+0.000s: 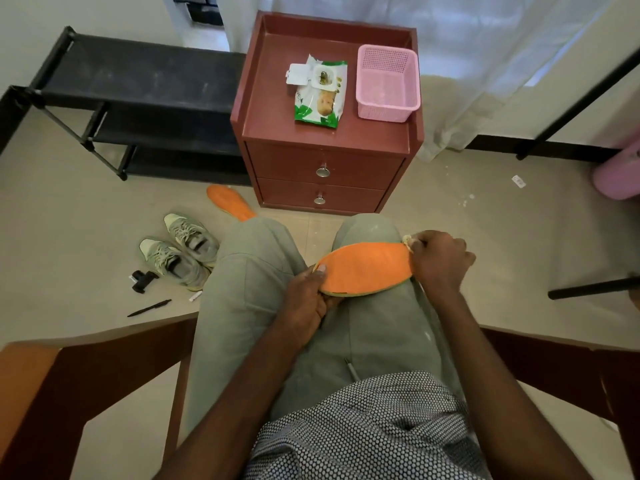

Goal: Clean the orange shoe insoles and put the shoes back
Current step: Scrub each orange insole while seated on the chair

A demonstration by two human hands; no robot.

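An orange insole [363, 270] is held flat across the right thigh, orange face up. Its near end is gripped by the left hand [306, 303], thumb on top at the edge and fingers curled beneath. The far end is met by the right hand [440, 259], whose fingers are curled round a pale wipe [408, 242]; only a small part of the wipe is seen at the knuckles, pressed at the insole's end.

A second insole [230, 202] lies on the floor well ahead of the left hand, partly hidden by the left knee. Two grey shoes [180, 251] are set side by side on the floor to the left of the left hand, touching or nearly so. A black clip [142, 280] and a pen [149, 308] lie on the floor just beyond the shoes, further left.

A red cabinet [270, 123] stands ahead of both hands. On its top a wipes pack [320, 98] lies with its flap open, and a pink basket [388, 83] stands just beside it, toward the right-hand side. A black rack [138, 98] stands ahead and to the left, against the cabinet.
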